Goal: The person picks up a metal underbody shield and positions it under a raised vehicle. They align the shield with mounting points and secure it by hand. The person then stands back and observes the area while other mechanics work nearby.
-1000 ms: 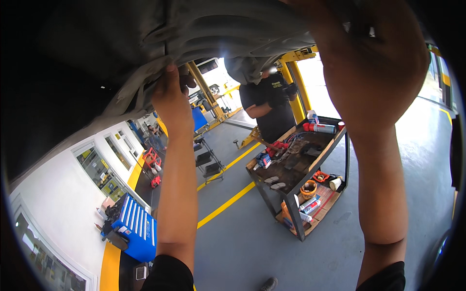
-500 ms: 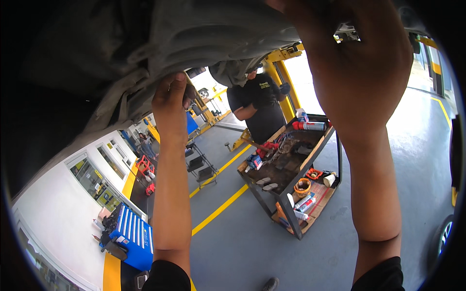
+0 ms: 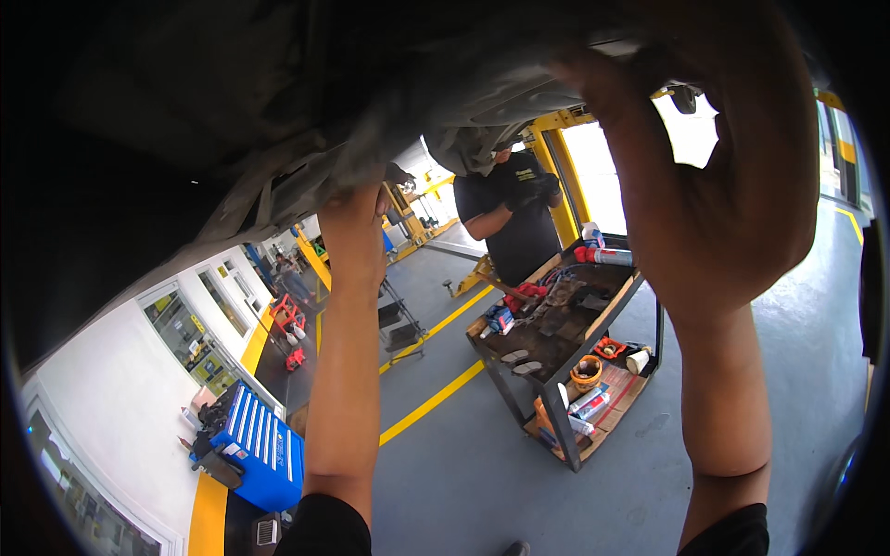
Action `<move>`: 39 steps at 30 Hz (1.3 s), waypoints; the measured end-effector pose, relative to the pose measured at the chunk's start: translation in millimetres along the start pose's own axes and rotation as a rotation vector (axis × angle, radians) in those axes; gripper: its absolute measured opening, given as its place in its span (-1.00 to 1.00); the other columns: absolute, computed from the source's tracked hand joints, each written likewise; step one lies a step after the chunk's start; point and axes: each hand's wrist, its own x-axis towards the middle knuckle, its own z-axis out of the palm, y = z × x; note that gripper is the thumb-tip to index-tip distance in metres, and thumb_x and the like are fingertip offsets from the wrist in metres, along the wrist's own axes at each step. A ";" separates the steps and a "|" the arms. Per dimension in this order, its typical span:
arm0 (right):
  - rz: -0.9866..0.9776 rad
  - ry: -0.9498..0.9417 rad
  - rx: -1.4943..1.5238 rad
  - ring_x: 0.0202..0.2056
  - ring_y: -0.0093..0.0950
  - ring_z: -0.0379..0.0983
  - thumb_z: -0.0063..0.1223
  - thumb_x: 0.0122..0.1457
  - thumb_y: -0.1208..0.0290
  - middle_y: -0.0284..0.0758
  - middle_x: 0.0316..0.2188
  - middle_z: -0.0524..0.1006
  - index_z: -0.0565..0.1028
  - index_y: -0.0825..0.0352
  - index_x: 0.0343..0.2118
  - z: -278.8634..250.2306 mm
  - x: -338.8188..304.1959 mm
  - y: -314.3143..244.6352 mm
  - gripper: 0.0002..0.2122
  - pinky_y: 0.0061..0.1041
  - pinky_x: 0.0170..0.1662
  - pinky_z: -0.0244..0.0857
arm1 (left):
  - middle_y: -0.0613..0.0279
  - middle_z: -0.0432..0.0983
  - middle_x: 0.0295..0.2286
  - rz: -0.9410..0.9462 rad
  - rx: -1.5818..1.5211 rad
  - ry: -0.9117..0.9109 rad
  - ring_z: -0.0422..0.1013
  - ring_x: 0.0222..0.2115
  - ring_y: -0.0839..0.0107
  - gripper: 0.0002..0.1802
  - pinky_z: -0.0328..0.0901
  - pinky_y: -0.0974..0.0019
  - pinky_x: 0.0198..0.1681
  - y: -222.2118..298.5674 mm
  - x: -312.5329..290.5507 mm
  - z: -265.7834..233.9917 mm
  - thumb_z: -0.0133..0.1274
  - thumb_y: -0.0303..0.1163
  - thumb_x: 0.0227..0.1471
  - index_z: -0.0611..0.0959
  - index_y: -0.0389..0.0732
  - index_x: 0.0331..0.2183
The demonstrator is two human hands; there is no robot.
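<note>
Hands up high, both of 'em, working overhead at the vehicle's underbody (image 3: 505,100). L hand (image 3: 352,218) is right at a dark, blurry bit of it, fingers curled, tips tucked out of sight; can't tell if they're pinching the edge or only pressing. R hand (image 3: 728,199) looms bigger, nr the cam, thumb standing well apart from the fingers w/ bright daylight thru the gap. Thumb tip's up by the underside, finger ends lost in shadow, so no telling what they grip, if anything. Underbody fills the top of the view, mostly black, greyer btwn the hands.

Out past the forearms: black-framed cart (image 3: 560,422), two levels. Up top, a red-capped spray can (image 3: 607,255) at the far end and two pale flat pcs (image 3: 521,361) nr the close edge. Lower shelf: orange tub (image 3: 586,372), w/ more cans (image 3: 591,403) lying just beside it.

Co-worker (image 3: 519,227) in a black tee and dark gloves stands behind the cart, next to a yellow post (image 3: 563,181). Over L, a blue tool chest (image 3: 264,449) sits by the white wall (image 3: 111,371). Yellow lines (image 3: 431,404) cross the grey floor (image 3: 436,482), and a shoe tip (image 3: 517,549) peeks in at the bottom.
</note>
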 end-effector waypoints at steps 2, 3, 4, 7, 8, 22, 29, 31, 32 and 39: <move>0.003 0.005 0.002 -0.08 -0.13 0.54 0.36 -0.02 0.50 -0.04 0.00 0.51 0.46 0.48 -0.01 1.0 0.3 -0.5 -0.53 -0.32 -0.05 0.45 | 0.10 0.57 -0.34 -0.022 -0.122 0.072 0.17 -0.54 0.62 -0.81 0.13 0.46 -0.40 -8.8 -2.9 -3.1 0.15 -0.39 0.27 0.58 -0.26 -0.14; 0.003 0.004 0.004 -0.07 -0.13 0.54 0.36 -0.02 0.50 -0.04 0.00 0.51 0.46 0.48 -0.01 1.9 0.9 -0.3 -0.53 -0.32 -0.04 0.45 | 0.12 0.56 -0.34 0.045 -0.168 -0.004 0.17 -0.54 0.62 -0.84 0.13 0.45 -0.39 -13.8 -3.5 -5.9 0.13 -0.41 0.27 0.57 -0.25 -0.15; 0.003 0.004 0.007 -0.07 -0.13 0.54 0.35 -0.02 0.50 -0.04 0.01 0.50 0.46 0.48 -0.01 3.2 2.1 0.2 -0.52 -0.32 -0.04 0.45 | 0.13 0.55 -0.33 0.086 -0.129 -0.009 0.16 -0.53 0.61 -0.87 0.13 0.45 -0.38 -19.0 -4.5 -8.9 0.11 -0.44 0.28 0.56 -0.23 -0.15; -0.001 -0.008 0.013 -0.06 -0.12 0.53 0.35 -0.02 0.51 -0.03 0.02 0.50 0.46 0.48 0.00 6.3 7.0 3.2 -0.52 -0.31 -0.03 0.45 | 0.14 0.53 -0.22 0.181 0.050 -0.078 0.26 -0.33 0.48 -0.75 0.17 0.38 -0.19 -30.2 -0.6 -22.4 0.10 -0.42 0.24 0.53 -0.27 -0.06; -0.004 -0.013 0.013 -0.05 -0.12 0.53 0.35 -0.02 0.51 -0.03 0.03 0.50 0.46 0.48 0.00 7.7 9.0 4.9 -0.52 -0.31 -0.03 0.45 | 0.09 0.53 -0.08 0.182 0.156 -0.087 0.36 -0.13 0.36 -0.60 0.22 0.31 0.00 -32.3 0.7 -26.7 0.08 -0.41 0.20 0.52 -0.31 0.05; -0.062 -0.072 0.049 0.02 -0.08 0.51 0.34 -0.04 0.53 -0.01 0.10 0.48 0.44 0.48 0.03 23.0 15.0 3.5 -0.48 -0.30 0.02 0.43 | 0.25 0.65 -0.42 0.264 0.551 0.140 0.51 -0.36 0.46 -0.72 0.34 0.31 -0.19 -35.5 -26.3 4.6 0.16 -0.26 0.26 0.65 -0.33 -0.29; -0.183 -0.193 0.041 0.05 -0.06 0.51 0.33 -0.05 0.54 0.00 0.14 0.48 0.43 0.48 0.04 4.4 11.2 -8.8 -0.47 -0.29 0.04 0.43 | -0.02 0.59 -0.01 0.469 0.650 0.117 0.53 0.01 0.10 -0.56 0.34 0.19 0.11 -35.8 -24.7 -4.5 -0.01 -0.46 0.15 0.56 -0.40 0.06; -0.028 -0.156 0.159 0.06 -0.06 0.50 0.37 -0.06 0.52 -0.01 0.15 0.48 0.45 0.47 0.03 5.1 6.1 -15.5 -0.46 -0.28 0.06 0.41 | -0.04 0.58 0.01 0.564 0.824 0.074 0.52 0.02 0.07 -0.55 0.34 0.19 0.12 -35.1 -19.5 -12.6 -0.05 -0.50 0.13 0.57 -0.40 0.06; 0.061 -0.159 0.207 0.07 -0.06 0.50 0.41 -0.06 0.48 -0.01 0.15 0.48 0.45 0.47 0.02 5.0 5.4 -16.2 -0.46 -0.28 0.06 0.41 | -0.05 0.59 0.01 0.560 0.779 0.045 0.53 0.02 0.06 -0.56 0.34 0.19 0.12 -34.8 -15.4 -17.0 -0.06 -0.51 0.12 0.59 -0.39 0.04; -0.039 -0.141 0.131 0.07 -0.06 0.49 0.45 -0.08 0.41 -0.02 0.14 0.48 0.47 0.46 0.01 -0.2 6.4 -20.8 -0.44 -0.27 0.05 0.40 | -0.04 0.65 -0.13 0.588 1.113 0.047 0.58 -0.14 0.07 -0.62 0.37 0.21 0.05 -27.3 2.4 -34.2 0.18 -0.36 0.14 0.66 -0.34 -0.03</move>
